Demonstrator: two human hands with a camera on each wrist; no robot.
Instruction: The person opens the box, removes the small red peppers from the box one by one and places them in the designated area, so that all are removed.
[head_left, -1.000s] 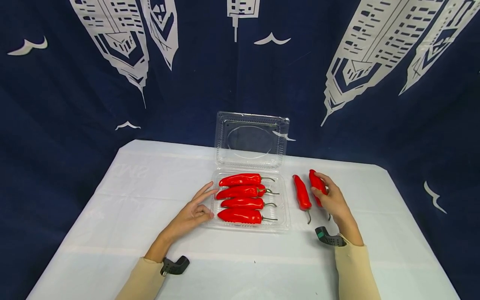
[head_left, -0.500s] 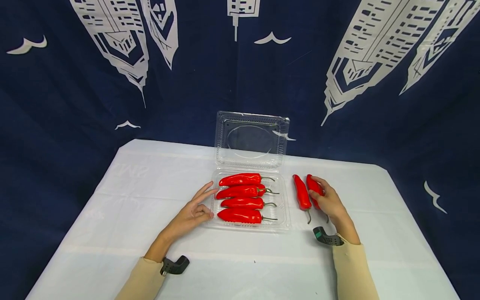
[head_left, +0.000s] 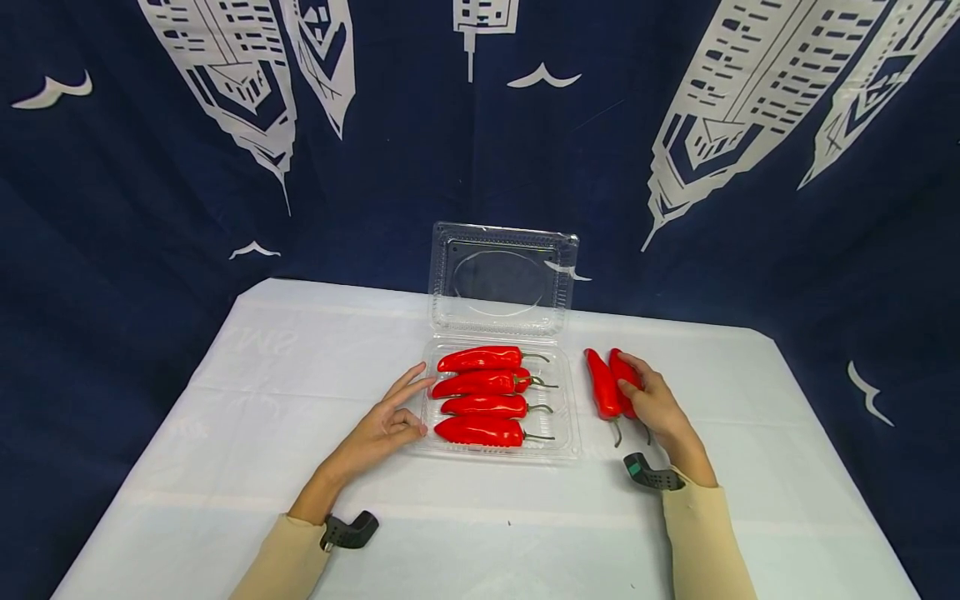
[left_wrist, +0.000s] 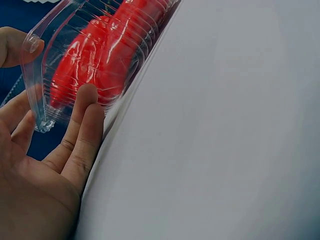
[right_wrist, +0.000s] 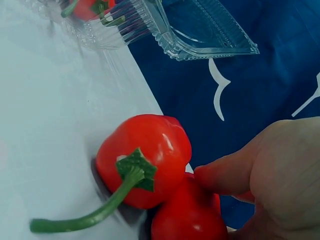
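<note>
At its left edge, a clear plastic container (head_left: 566, 425) is held by my left hand (head_left: 371, 437); the thumb meets the rim and other fingers lie against the wall in the left wrist view. Inside lie several red peppers (head_left: 483, 431), side by side, stems to the right. My right hand (head_left: 662, 407) grips a red pepper (head_left: 617, 364) on the table right of the container. It touches a second loose pepper (head_left: 602, 387) on its left, whose green stem (right_wrist: 100, 215) shows close in the right wrist view. Part of the gripped pepper is hidden by the fingers.
The container's hinged lid (head_left: 498, 283) stands raised at the back. A white cloth (head_left: 480, 525) covers the table. Behind it hangs a dark blue curtain (head_left: 405, 167) with white building shapes. Each wrist carries a small black camera.
My right hand has slid its pepper to the left and slightly nearer, until it lies against the other loose one. The left hand and the container have stayed in place.
</note>
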